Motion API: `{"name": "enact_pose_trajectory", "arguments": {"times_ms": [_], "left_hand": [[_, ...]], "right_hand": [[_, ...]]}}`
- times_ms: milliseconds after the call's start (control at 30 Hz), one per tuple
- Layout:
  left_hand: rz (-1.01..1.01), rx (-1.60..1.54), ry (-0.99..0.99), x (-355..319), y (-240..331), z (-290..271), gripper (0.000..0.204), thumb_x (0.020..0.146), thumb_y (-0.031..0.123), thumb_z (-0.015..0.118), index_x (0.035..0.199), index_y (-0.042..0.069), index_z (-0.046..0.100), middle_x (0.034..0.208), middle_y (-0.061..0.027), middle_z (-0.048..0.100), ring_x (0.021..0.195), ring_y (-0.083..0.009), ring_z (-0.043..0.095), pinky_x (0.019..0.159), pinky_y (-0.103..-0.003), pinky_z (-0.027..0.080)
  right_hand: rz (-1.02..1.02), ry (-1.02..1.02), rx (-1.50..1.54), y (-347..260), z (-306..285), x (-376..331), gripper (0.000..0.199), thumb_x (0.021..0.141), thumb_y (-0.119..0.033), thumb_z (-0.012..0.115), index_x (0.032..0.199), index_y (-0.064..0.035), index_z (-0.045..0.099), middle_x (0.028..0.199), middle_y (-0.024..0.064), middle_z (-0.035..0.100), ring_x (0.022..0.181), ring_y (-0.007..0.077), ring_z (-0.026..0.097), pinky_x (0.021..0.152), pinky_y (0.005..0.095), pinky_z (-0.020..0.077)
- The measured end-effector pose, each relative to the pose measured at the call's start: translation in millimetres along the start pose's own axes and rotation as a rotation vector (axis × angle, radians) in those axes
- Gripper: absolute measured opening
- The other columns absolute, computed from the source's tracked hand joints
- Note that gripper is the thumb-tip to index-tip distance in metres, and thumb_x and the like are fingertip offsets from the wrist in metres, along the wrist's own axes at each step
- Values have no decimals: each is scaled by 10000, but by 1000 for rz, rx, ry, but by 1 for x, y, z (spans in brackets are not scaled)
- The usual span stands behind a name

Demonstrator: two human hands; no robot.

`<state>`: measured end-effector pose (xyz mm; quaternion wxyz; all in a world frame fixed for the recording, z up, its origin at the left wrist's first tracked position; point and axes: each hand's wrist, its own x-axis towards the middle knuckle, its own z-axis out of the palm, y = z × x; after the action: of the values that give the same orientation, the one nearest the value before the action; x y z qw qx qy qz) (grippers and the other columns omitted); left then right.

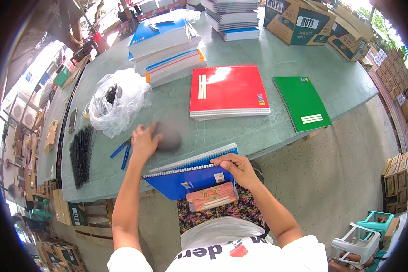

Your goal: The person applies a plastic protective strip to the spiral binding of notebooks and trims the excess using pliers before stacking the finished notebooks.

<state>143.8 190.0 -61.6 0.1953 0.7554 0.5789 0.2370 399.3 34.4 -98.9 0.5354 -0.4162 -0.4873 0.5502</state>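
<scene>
A blue spiral notebook [167, 183] leans at the table's front edge, its binding side up and its pages fanned behind the cover. My right hand [238, 168] pinches the right end of its bound edge. My left hand [144, 141] is over the table with fingers apart, close to blue-handled pliers [126, 149] lying to its left. A dark round blur [169, 137] beside that hand cannot be made out. A reddish packet [211, 196] with pale stripes rests in front of the notebook, near my lap.
Black binding coils [80, 156] and a clear plastic bag [115, 105] lie at left. A red notebook stack [229, 88] and a green notebook [301, 102] are beyond. Taller stacks [165, 50] and cartons [299, 22] stand at the back. Stools [358, 242] are on the floor at right.
</scene>
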Motion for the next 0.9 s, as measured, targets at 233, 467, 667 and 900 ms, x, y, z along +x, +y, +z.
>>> {"name": "enact_pose_trajectory", "arguments": {"times_ms": [233, 467, 667, 900], "left_hand": [[678, -111, -114, -66, 124, 45, 200, 659, 11, 552, 833, -20, 645, 806, -180, 611, 800, -325, 559, 762, -407, 449], [575, -340, -317, -80, 129, 68, 165, 698, 115, 672, 807, -1, 631, 762, -161, 594, 767, -299, 562, 693, -343, 463], [395, -250, -450, -72, 129, 60, 175, 672, 121, 693, 818, 44, 635, 843, -171, 590, 841, -311, 565, 747, -376, 455], [65, -138, -181, 2, 19, -35, 643, 587, 219, 795, 1150, 50, 533, 1148, -170, 554, 1051, -302, 542, 885, -360, 447]], "right_hand": [[298, 42, -175, 1, -5, -6, 181, 779, -58, 651, 950, -1, 653, 792, 22, 649, 741, 50, 532, 679, 243, 451], [112, -10, -236, 42, -22, -23, 136, 812, -87, 538, 879, 17, 594, 636, 81, 587, 585, 104, 524, 536, 303, 406], [56, 11, -633, 3, -1, -20, 209, 783, -84, 568, 972, 3, 580, 698, 226, 558, 635, 360, 574, 539, 385, 425], [74, -223, -416, -23, -24, 8, 361, 800, -207, 673, 1106, -30, 602, 923, 91, 668, 811, 133, 621, 683, 289, 487]]}}
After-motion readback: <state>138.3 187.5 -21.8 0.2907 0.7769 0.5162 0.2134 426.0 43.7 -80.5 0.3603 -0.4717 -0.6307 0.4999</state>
